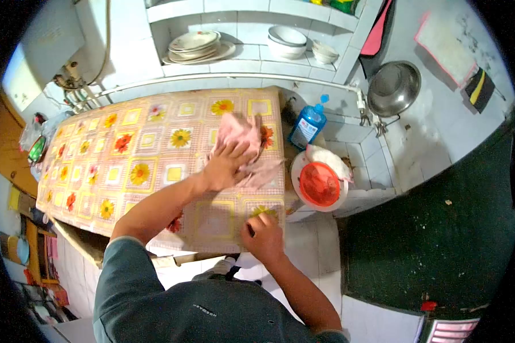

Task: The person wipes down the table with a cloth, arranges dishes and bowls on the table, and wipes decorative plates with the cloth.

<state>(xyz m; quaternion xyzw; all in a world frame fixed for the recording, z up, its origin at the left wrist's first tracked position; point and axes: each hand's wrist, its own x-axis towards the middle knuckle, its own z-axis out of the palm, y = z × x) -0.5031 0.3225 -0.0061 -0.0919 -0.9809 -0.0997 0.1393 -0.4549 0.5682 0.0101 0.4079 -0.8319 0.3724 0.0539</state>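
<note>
Item: pale pink, crumpled fabric cloth (235, 128), lying toward the far right corner of the flower-printed, checked pink-and-yellow bench (117, 171). Handling, as judged: light, limp, soft, not fragile; apt to bunch or fold under pressure; the sheet beneath, with its slight gloss, probably lets it slide. Hold: best from above, palm over the gathered middle; for lifting, a pinch at the loose flap at 3 o'clock of the left hand (229, 166). Appearance: uneven, peaked folds at 12 o'clock of that hand, flatter and shadowed at 3 o'clock; wet or dry cannot be told. Left hand: laid over the cloth, fingers extended and slightly spread. Right hand (263, 234): at its 5 o'clock, by the bench's near edge, fingers loosely curled; contents, if any, cannot be told.
</note>
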